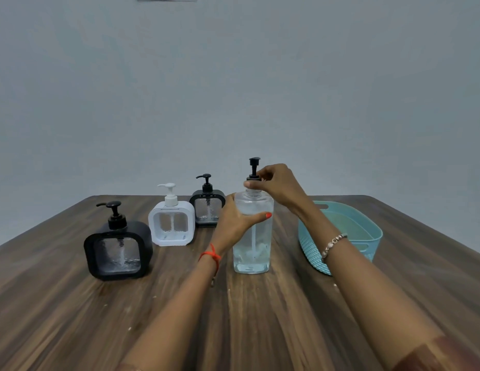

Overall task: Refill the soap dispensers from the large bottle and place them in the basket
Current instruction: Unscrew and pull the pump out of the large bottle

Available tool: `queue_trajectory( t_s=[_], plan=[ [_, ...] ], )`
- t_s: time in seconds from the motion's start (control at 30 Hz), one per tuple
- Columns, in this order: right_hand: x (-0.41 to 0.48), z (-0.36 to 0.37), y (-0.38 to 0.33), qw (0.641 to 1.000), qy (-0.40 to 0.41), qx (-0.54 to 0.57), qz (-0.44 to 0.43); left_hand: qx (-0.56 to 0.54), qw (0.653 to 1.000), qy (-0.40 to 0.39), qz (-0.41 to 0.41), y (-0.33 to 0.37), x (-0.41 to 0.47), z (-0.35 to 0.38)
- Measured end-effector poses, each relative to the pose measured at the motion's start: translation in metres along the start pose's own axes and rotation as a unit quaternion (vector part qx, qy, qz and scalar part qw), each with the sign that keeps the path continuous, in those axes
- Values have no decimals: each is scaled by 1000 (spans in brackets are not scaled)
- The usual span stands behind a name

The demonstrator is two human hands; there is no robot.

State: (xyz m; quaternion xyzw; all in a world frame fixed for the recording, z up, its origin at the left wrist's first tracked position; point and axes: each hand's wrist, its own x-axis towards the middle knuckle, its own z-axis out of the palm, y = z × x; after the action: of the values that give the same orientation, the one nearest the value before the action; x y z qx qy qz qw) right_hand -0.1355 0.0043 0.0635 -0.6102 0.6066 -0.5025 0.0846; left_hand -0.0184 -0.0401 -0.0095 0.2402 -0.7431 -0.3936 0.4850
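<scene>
From the head camera, you are holding the bottle [253,236] upright on the desk [273,330], just in front of you and a little right of the middle. Your left hand [233,223] is gripping its upper body from the left. The thumb is lying across the front and the other fingers are wrapping round behind, out of sight. Your right hand [279,186] is reaching over from the right. Its fingers [250,184] are pinching the black collar of the pump [254,167] where it is sitting on the bottle's neck. You cannot tell whether that collar is tight or loose.

The bottle is showing clear liquid through most of its height. A white tube is running down the middle, with pale froth gathering round its lower end.

To the left, three dispensers are standing upright in a slanting row, each wearing its pump. The near black dispenser [117,253] is sitting closest to you and furthest left. Its window is showing a tube and only a thin streak of liquid along the bottom. The white dispenser [171,223] is standing behind it to the right, its window showing only droplets low down. The far black dispenser [206,210] is standing further back, just beside your left hand, its window beaded with droplets.

The basket [312,250] is lying right of the bottle, partly behind your right forearm, its inside showing bare teal plastic. A red thread [210,257] is circling your left wrist and a bracelet [334,243] your right.
</scene>
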Motion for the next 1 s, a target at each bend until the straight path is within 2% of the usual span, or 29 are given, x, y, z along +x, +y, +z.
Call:
queue_trajectory(
  t_s=[0.13,0.2,0.4,0.57,0.7,0.77,0.93,1.0],
  plan=[
    [-3,-9,-10,996,-71,34,43,1,1000,-1,-12,-4,3,1],
    [-6,-10,-14,995,-80,36,51,10,1000,-1,-17,-3,2,2],
    [-10,14,-14,997,24,-63,25,11,1000,-12,-15,-9,3,3],
    [-7,10,-15,996,34,15,77,16,1000,-3,-17,-12,4,3],
    [-9,-4,-14,990,-32,105,92,11,1000,-12,-8,-15,7,4],
    [-12,0,-15,994,-35,83,69,-1,1000,-2,-25,-17,7,4],
    [-9,14,-19,997,33,-62,28,-3,999,8,-37,-22,9,5],
    [-5,13,-22,995,23,-91,23,-2,999,12,-47,-24,10,5]
  ],
)
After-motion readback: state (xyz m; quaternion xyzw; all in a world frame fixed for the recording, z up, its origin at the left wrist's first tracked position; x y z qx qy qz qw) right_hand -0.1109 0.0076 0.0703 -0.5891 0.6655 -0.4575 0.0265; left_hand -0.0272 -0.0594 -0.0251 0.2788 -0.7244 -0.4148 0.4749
